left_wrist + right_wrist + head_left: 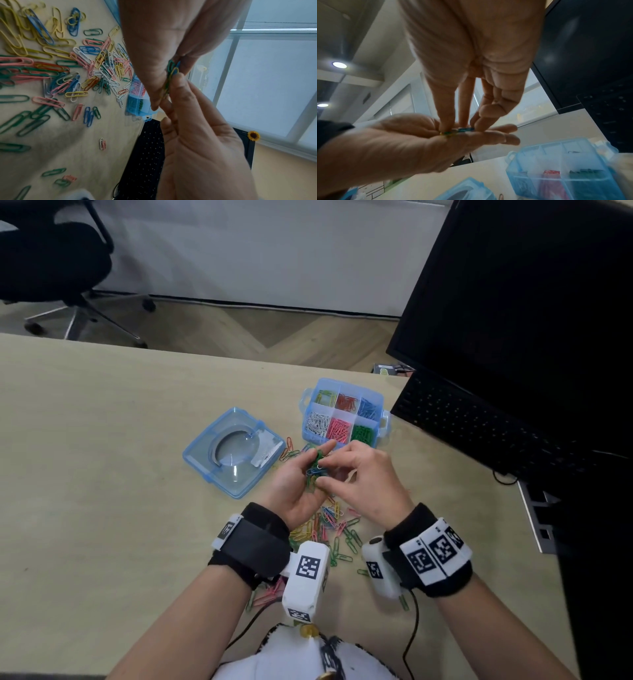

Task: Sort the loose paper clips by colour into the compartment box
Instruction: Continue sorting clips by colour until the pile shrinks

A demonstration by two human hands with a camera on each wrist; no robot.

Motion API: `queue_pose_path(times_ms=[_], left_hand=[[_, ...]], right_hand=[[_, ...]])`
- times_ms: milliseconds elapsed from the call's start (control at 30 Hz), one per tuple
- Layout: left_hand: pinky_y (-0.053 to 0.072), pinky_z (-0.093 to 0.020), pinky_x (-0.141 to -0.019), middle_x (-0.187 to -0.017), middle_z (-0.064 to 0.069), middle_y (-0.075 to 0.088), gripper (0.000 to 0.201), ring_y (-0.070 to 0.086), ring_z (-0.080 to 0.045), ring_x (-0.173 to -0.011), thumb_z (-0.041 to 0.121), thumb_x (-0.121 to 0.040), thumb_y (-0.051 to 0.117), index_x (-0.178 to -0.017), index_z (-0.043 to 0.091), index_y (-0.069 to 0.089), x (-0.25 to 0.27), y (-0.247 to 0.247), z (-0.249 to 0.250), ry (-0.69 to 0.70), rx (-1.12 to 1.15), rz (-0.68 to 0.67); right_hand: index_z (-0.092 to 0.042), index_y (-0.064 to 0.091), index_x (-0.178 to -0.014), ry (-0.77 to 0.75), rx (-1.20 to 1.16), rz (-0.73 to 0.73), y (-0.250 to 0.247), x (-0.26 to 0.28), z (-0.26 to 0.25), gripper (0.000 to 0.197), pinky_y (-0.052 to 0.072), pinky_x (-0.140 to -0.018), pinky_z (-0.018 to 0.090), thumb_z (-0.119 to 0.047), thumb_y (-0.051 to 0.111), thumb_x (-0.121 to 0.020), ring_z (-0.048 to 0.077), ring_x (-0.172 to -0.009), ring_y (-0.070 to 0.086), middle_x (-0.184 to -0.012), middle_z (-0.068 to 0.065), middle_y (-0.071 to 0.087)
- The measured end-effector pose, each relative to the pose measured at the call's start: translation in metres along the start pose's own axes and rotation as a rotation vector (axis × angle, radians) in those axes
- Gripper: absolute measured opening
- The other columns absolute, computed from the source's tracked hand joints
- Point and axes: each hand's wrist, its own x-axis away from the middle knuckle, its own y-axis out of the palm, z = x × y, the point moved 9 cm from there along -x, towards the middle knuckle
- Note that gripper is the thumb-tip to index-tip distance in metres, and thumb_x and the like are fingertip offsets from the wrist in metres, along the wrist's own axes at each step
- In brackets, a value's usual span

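Note:
My left hand point(294, 491) is held palm up above the table, with a small bunch of green, blue and yellow paper clips point(315, 469) lying across it. My right hand point(346, 470) reaches in from the right and pinches clips in that bunch with thumb and fingertips point(447, 121). The bunch point(172, 69) sits between both hands. The blue compartment box point(310, 400) stands open just beyond the hands, with yellow, red, blue, white, pink and green clips in separate compartments. Several loose clips of mixed colours point(330, 520) lie on the table under and behind the hands.
The box's blue lid point(233, 451) lies to the left of the box. A black keyboard point(479, 433) and a monitor point(531, 302) fill the right side. An office chair point(51, 268) stands beyond the table's far edge. A black cable point(412, 631) runs near my right forearm.

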Motion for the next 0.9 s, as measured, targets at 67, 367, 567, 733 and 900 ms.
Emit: queue_pose_path(times_ms=[67,367,567,733,900], left_hand=[[0.059,-0.032,-0.069,-0.093,-0.018,0.067,0.034,0.068,-0.024,-0.078,0.021,-0.104,0.033,-0.109,0.004,0.061,0.0,0.001,-0.001,0.003,0.008,-0.005],[0.056,-0.033,-0.077,-0.091,-0.017,0.067,0.034,0.067,-0.025,-0.076,0.02,-0.102,0.034,-0.108,0.002,0.062,0.001,-0.002,-0.005,-0.018,0.041,-0.021],[0.054,-0.024,-0.061,-0.076,-0.012,0.06,0.036,0.059,-0.019,-0.066,0.022,-0.103,0.03,-0.094,0.002,0.06,0.001,0.001,-0.012,-0.05,0.01,-0.02],[0.056,-0.025,-0.071,-0.086,-0.014,0.066,0.037,0.066,-0.019,-0.075,0.021,-0.102,0.03,-0.107,-0.001,0.06,-0.001,0.006,-0.009,-0.049,0.094,-0.049],[0.056,-0.036,-0.083,-0.099,-0.021,0.066,0.037,0.069,-0.027,-0.088,0.019,-0.102,0.03,-0.115,-0.004,0.055,0.001,0.008,-0.001,-0.027,0.093,-0.062]], right_hand=[[-0.017,0.076,-0.098,-0.024,-0.009,0.051,0.0,0.002,-0.001,0.024,0.047,-0.08,0.019,-0.017,0.08,-0.075,0.011,-0.082,0.059,-0.089,0.001,0.062],[-0.015,0.075,-0.093,-0.114,0.037,0.036,0.0,0.0,-0.002,0.015,0.048,-0.078,0.022,-0.01,0.076,-0.078,0.01,-0.079,0.057,-0.087,0.001,0.06],[-0.012,0.074,-0.105,-0.191,0.113,-0.053,0.007,-0.003,-0.008,0.027,0.052,-0.084,0.033,-0.011,0.076,-0.078,0.015,-0.088,0.06,-0.096,0.004,0.061],[-0.008,0.075,-0.092,-0.25,0.111,0.01,0.005,-0.007,-0.014,0.012,0.054,-0.076,0.04,-0.013,0.073,-0.081,0.02,-0.085,0.063,-0.091,0.005,0.061],[-0.01,0.071,-0.09,-0.137,-0.052,0.077,-0.007,-0.01,-0.003,0.005,0.053,-0.077,0.029,-0.012,0.068,-0.085,0.01,-0.081,0.063,-0.09,-0.001,0.066]])
